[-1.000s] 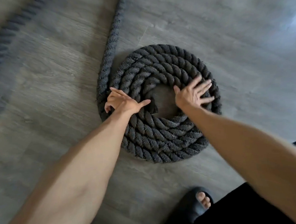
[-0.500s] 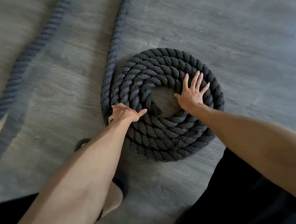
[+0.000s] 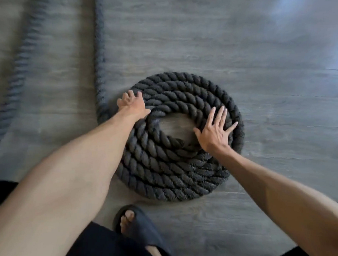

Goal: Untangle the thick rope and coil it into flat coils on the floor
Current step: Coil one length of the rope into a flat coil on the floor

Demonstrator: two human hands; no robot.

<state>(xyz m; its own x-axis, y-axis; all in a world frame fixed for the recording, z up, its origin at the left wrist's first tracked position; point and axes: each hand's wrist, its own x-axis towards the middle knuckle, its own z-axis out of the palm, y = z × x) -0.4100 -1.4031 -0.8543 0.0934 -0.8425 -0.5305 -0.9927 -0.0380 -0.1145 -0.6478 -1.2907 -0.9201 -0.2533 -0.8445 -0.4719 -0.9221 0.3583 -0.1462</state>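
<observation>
A thick dark twisted rope lies wound in a flat spiral coil [image 3: 166,173] on the grey wood floor, with a bare patch of floor at its centre. My left hand [image 3: 131,105] rests on the coil's upper left edge, fingers spread over the outer turns. My right hand [image 3: 215,131] lies flat with straight, spread fingers on the inner turns at the right of the centre. The free rope [image 3: 99,53] leaves the coil's left side and runs straight up out of view.
A second, blurred stretch of the same rope [image 3: 14,73] runs diagonally at the far left. My foot in a dark slide sandal [image 3: 138,225] stands just below the coil. Dark clothing fills the bottom edge. Bare floor [image 3: 268,64] lies right of the coil.
My left hand has slid up along the coil's left edge, from its lower left to its upper left. My right hand stays flat on the right turns. The view has shifted and a sandalled foot shows below.
</observation>
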